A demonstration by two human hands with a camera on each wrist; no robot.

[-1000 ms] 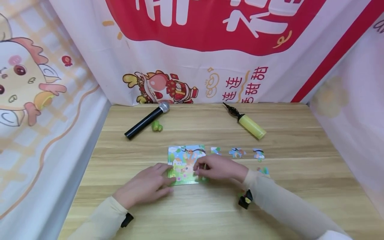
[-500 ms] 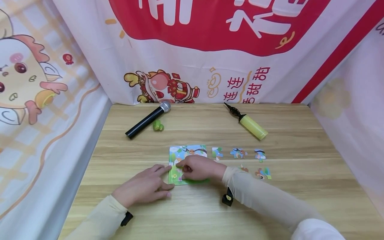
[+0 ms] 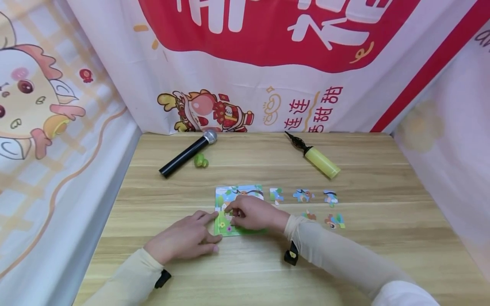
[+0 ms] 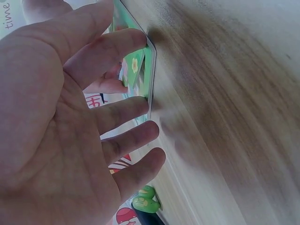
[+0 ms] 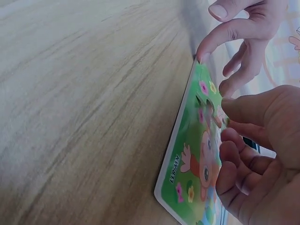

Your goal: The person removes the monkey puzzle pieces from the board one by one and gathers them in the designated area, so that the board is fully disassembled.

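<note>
A cartoon jigsaw puzzle board (image 3: 223, 232) with a green lower edge lies flat on the table. My left hand (image 3: 185, 238) rests at its left side, fingers extended, with fingertips touching the rim in the left wrist view. Over the board's left part, my right hand (image 3: 255, 212) pinches a jigsaw puzzle piece (image 5: 217, 117) between thumb and index finger. That piece is tilted out of the board in the right wrist view, and the fingers hide much of it. To the right lie several loose pieces, among them a blue one (image 3: 303, 195) and a brown-and-green one (image 3: 335, 221).
Behind the board lie a black microphone (image 3: 183, 157), a small green toy (image 3: 200, 161) and a yellow hand pump (image 3: 321, 161) with a black nozzle. Printed cloth (image 3: 252, 76) hangs around the wooden table (image 3: 245, 272).
My right hand has moved left across the board, from its right part to its left part, and now pinches a piece there. The left hand has stayed at the board's left edge.
</note>
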